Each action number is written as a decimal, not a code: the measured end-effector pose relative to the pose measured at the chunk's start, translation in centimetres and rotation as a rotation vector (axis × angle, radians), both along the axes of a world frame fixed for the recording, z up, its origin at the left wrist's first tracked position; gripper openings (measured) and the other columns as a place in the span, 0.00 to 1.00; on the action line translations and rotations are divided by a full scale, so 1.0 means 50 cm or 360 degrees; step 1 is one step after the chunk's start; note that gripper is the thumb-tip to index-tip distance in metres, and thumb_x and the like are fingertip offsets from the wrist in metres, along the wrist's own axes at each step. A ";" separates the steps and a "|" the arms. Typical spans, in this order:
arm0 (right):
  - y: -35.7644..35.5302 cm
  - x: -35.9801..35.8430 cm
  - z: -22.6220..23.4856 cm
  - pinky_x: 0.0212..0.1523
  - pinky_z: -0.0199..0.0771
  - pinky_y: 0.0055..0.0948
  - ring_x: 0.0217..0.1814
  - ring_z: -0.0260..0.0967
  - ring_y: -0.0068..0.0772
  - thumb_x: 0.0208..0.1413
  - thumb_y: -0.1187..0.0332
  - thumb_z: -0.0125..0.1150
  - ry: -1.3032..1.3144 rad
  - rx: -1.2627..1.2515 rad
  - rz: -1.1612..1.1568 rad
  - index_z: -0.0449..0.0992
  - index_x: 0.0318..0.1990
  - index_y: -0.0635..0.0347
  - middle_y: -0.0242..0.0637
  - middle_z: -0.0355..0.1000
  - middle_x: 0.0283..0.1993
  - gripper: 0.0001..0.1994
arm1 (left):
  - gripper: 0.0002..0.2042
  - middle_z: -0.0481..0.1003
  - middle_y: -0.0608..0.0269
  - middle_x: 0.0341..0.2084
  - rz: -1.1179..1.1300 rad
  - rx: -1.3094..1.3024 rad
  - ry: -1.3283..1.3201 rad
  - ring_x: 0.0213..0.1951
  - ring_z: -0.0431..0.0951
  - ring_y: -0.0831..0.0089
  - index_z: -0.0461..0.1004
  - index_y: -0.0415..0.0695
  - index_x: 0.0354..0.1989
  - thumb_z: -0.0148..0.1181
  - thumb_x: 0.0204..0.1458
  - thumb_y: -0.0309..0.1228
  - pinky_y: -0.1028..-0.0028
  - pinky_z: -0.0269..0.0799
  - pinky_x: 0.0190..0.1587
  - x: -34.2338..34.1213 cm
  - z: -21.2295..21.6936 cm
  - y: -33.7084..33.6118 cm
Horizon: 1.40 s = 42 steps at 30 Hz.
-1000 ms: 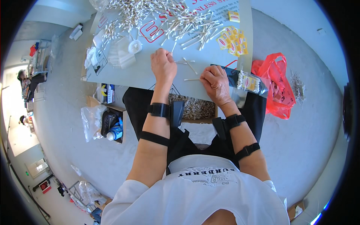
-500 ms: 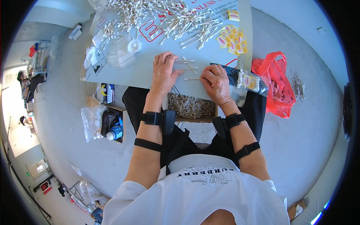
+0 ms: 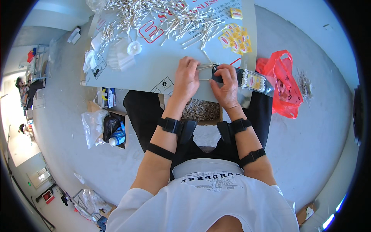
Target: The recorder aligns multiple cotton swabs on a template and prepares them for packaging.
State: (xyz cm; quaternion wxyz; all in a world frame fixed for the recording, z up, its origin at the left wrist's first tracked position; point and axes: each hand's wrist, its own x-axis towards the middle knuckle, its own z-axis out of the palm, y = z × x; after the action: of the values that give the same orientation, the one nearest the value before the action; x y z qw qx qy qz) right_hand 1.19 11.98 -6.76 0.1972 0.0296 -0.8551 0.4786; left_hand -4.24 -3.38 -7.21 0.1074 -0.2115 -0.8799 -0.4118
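Note:
My left hand (image 3: 187,78) is at the table's near edge, its fingers curled round the left ends of a few cotton swabs (image 3: 208,66). Those swabs stick out toward my right hand (image 3: 226,86), whose thumb and fingers are apart around their far ends. One lower swab (image 3: 204,79) spans the gap and its tip meets the right thumb. Another slants up between the hands. Just right of my right hand, a clear packet of cotton swabs (image 3: 253,81) with a yellow card lies on the table. My fingers partly hide the swab ends.
A heap of loose cotton swabs (image 3: 143,13) covers the table's far side. Yellow cards (image 3: 236,39) lie far right, clear bags (image 3: 120,58) and a round white lid (image 3: 134,48) left. Below the edge sits a box of swabs (image 3: 201,110). A red plastic bag (image 3: 284,85) hangs at right.
My left hand has moved right, close to my right hand, and closed on swabs. The right hand's pinch has loosened, with thumb and fingers now apart. The whole view has shifted slightly.

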 end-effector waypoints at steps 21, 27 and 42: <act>0.048 -0.142 -0.006 0.45 0.69 0.37 0.43 0.67 0.43 0.45 0.70 0.64 -0.0269 0.0474 0.0431 0.78 0.28 0.57 0.35 0.69 0.32 0.03 | 0.38 0.50 0.45 0.70 0.0007 -0.0824 -0.0119 0.72 0.47 0.52 0.53 0.37 0.69 0.59 0.54 0.47 0.50 0.40 0.70 0.080 0.008 0.029; 0.054 -0.136 0.002 0.45 0.69 0.36 0.42 0.67 0.42 0.45 0.71 0.63 -0.0257 0.0454 0.0515 0.78 0.27 0.58 0.35 0.68 0.33 0.02 | 0.39 0.50 0.42 0.69 0.0006 -0.0818 -0.0090 0.72 0.47 0.52 0.52 0.35 0.68 0.58 0.54 0.47 0.50 0.41 0.70 0.080 0.006 0.029; -0.035 -0.037 -0.027 0.58 0.69 0.29 0.59 0.68 0.35 0.51 0.86 0.54 -0.0145 -0.0712 -0.0411 0.76 0.46 0.67 0.41 0.69 0.58 0.15 | 0.26 0.49 0.42 0.69 0.0050 0.0649 -0.0184 0.70 0.51 0.49 0.51 0.37 0.68 0.47 0.62 0.29 0.60 0.49 0.69 0.027 -0.023 0.022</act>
State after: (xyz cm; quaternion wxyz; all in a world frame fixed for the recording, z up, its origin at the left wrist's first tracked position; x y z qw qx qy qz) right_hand -0.66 10.24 -8.12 0.2195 -0.1458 -0.7327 0.6275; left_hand -2.87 -2.27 -8.35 0.1037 -0.1475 -0.7862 -0.5911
